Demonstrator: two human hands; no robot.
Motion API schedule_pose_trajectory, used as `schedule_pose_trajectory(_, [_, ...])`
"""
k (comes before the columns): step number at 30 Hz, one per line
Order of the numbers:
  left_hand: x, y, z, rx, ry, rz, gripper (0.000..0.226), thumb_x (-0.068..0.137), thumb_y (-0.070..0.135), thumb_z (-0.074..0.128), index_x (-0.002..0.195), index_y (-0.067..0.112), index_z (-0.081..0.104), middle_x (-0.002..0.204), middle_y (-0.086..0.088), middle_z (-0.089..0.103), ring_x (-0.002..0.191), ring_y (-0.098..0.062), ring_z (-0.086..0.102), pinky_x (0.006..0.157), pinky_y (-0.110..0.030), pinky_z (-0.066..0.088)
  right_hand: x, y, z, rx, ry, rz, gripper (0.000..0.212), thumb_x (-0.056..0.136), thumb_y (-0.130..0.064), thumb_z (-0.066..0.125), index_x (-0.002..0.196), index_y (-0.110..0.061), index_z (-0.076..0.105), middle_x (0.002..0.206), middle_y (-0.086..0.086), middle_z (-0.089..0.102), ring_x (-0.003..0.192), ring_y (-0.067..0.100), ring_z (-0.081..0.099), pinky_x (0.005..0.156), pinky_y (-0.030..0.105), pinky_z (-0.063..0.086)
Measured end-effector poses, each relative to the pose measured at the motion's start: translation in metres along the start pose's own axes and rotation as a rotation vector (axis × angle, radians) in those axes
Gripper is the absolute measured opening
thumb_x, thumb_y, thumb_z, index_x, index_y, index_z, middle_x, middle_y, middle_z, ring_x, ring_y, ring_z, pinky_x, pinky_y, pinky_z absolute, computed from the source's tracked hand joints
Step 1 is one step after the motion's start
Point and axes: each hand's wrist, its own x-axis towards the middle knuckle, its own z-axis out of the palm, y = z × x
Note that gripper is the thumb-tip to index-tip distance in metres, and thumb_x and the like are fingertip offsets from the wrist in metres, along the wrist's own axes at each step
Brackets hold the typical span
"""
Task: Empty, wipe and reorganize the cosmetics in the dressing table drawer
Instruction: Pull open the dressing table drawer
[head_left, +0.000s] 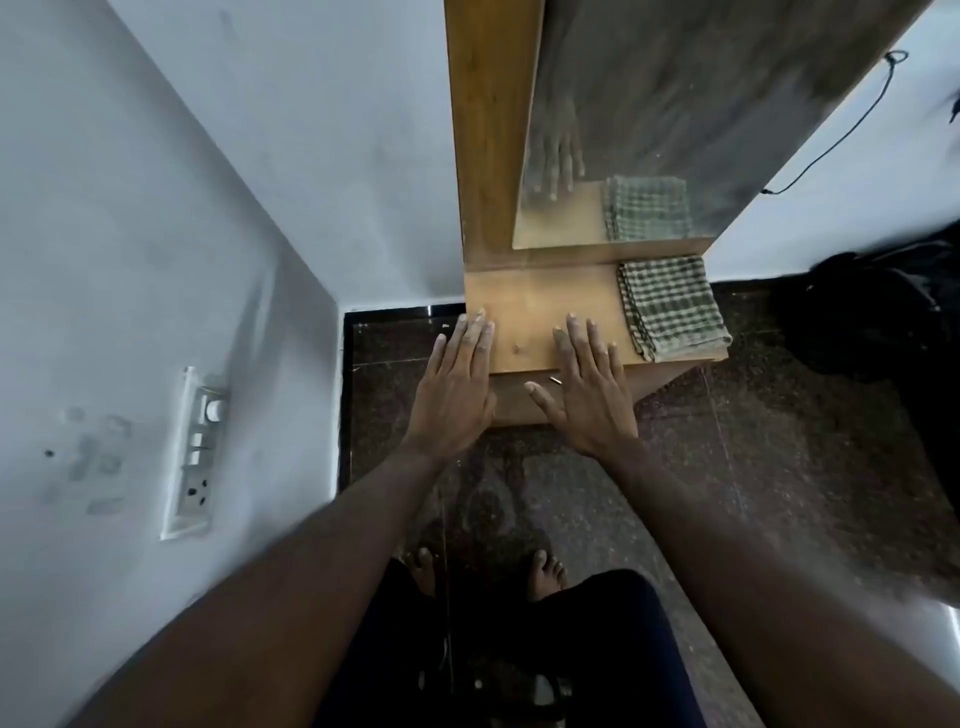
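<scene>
A small wooden dressing table stands against the wall with a tall mirror above it. On the right of its top lies a folded green-checked cloth. My left hand lies flat, fingers spread, over the table's left front corner. Flat on the top's front edge rests my right hand, its thumb over the drawer front below. The drawer is closed, with a small metal handle showing. Neither hand holds anything. No cosmetics are visible.
A white wall with a switch and socket panel is close on the left. Dark speckled floor tiles surround the table. A dark bag or heap lies at the right. A black cable hangs on the wall. My bare feet stand below.
</scene>
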Motion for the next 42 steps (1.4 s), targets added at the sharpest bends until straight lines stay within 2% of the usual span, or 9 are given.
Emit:
schedule_pose_trajectory(5, [0.003, 0.005, 0.043, -0.02, 0.017, 0.016, 0.089, 0.092, 0.03, 0.05, 0.168, 0.005, 0.011, 0.178, -0.012, 0.006, 0.165, -0.025, 0.002, 0.132, -0.049, 0.016, -0.003, 0.002, 0.037, -0.042, 0.062, -0.021, 0.085, 0.104, -0.069, 0.036, 0.164, -0.011, 0.025, 0.175, 0.008, 0.012, 0.163, 0.03, 0.008, 0.128, 0.056, 0.019])
schedule_pose_trajectory(9, [0.001, 0.007, 0.072, -0.006, 0.052, 0.059, 0.091, 0.092, 0.03, 0.049, 0.167, -0.001, 0.008, 0.177, -0.018, 0.002, 0.165, -0.029, -0.002, 0.132, -0.046, 0.014, -0.008, 0.011, 0.059, -0.046, 0.127, -0.053, 0.085, 0.104, -0.068, 0.038, 0.166, -0.011, 0.021, 0.175, 0.007, 0.013, 0.163, 0.025, 0.007, 0.129, 0.053, 0.015])
schedule_pose_trajectory(11, [0.0, 0.009, 0.078, 0.02, 0.079, 0.058, 0.09, 0.093, 0.032, 0.044, 0.166, -0.004, 0.006, 0.176, -0.021, 0.001, 0.164, -0.032, -0.003, 0.133, -0.045, 0.012, -0.008, 0.014, 0.065, -0.066, 0.149, -0.07, 0.085, 0.104, -0.067, 0.038, 0.166, -0.012, 0.02, 0.176, 0.005, 0.013, 0.163, 0.023, 0.007, 0.13, 0.051, 0.014])
schedule_pose_trajectory(16, [-0.005, 0.014, 0.083, -0.025, 0.11, 0.022, 0.094, 0.092, 0.035, 0.051, 0.167, 0.0, 0.006, 0.176, -0.018, 0.004, 0.165, -0.03, 0.0, 0.132, -0.045, 0.017, -0.011, 0.018, 0.069, -0.084, 0.194, -0.095, 0.086, 0.102, -0.07, 0.037, 0.166, -0.014, 0.021, 0.175, 0.003, 0.016, 0.162, 0.021, 0.011, 0.13, 0.048, 0.016])
schedule_pose_trajectory(23, [-0.009, 0.022, 0.074, -0.053, 0.076, -0.029, 0.094, 0.094, 0.044, 0.054, 0.167, 0.002, 0.012, 0.176, -0.015, 0.01, 0.165, -0.027, 0.004, 0.133, -0.043, 0.015, -0.012, 0.015, 0.068, -0.058, 0.076, -0.07, 0.105, 0.09, -0.081, 0.037, 0.167, -0.013, 0.013, 0.176, 0.005, 0.01, 0.163, 0.026, 0.005, 0.129, 0.054, 0.011])
schedule_pose_trajectory(28, [-0.011, 0.023, 0.074, -0.063, 0.061, -0.031, 0.095, 0.093, 0.044, 0.055, 0.167, 0.003, 0.011, 0.177, -0.016, 0.008, 0.164, -0.028, 0.003, 0.133, -0.044, 0.014, -0.012, 0.017, 0.066, -0.098, 0.004, -0.083, 0.121, 0.079, -0.075, 0.061, 0.167, -0.015, 0.003, 0.176, 0.004, -0.001, 0.163, 0.025, -0.005, 0.131, 0.051, 0.005])
schedule_pose_trajectory(30, [-0.009, 0.023, 0.076, -0.059, 0.073, -0.032, 0.096, 0.093, 0.042, 0.057, 0.167, 0.003, 0.01, 0.176, -0.016, 0.009, 0.164, -0.029, 0.004, 0.133, -0.044, 0.014, -0.011, 0.016, 0.067, -0.096, 0.009, -0.076, 0.125, 0.075, -0.073, 0.064, 0.167, -0.015, 0.002, 0.176, 0.004, -0.003, 0.163, 0.025, -0.006, 0.131, 0.05, 0.003])
schedule_pose_trajectory(34, [-0.006, 0.022, 0.084, -0.02, 0.101, -0.023, 0.096, 0.094, 0.039, 0.06, 0.167, 0.002, 0.008, 0.177, -0.015, 0.007, 0.164, -0.029, 0.003, 0.132, -0.045, 0.016, -0.01, 0.017, 0.068, -0.095, 0.011, -0.067, 0.127, 0.073, -0.071, 0.065, 0.167, -0.016, 0.001, 0.176, 0.004, -0.004, 0.162, 0.025, -0.007, 0.131, 0.05, 0.001])
schedule_pose_trajectory(42, [-0.006, 0.027, 0.093, 0.003, 0.157, -0.036, 0.101, 0.09, 0.039, 0.063, 0.167, 0.001, 0.009, 0.176, -0.018, 0.009, 0.164, -0.031, 0.002, 0.132, -0.045, 0.016, -0.011, 0.016, 0.079, -0.098, 0.101, -0.047, 0.12, 0.072, -0.068, 0.063, 0.166, -0.016, 0.009, 0.176, 0.004, 0.004, 0.163, 0.026, 0.0, 0.13, 0.053, 0.008])
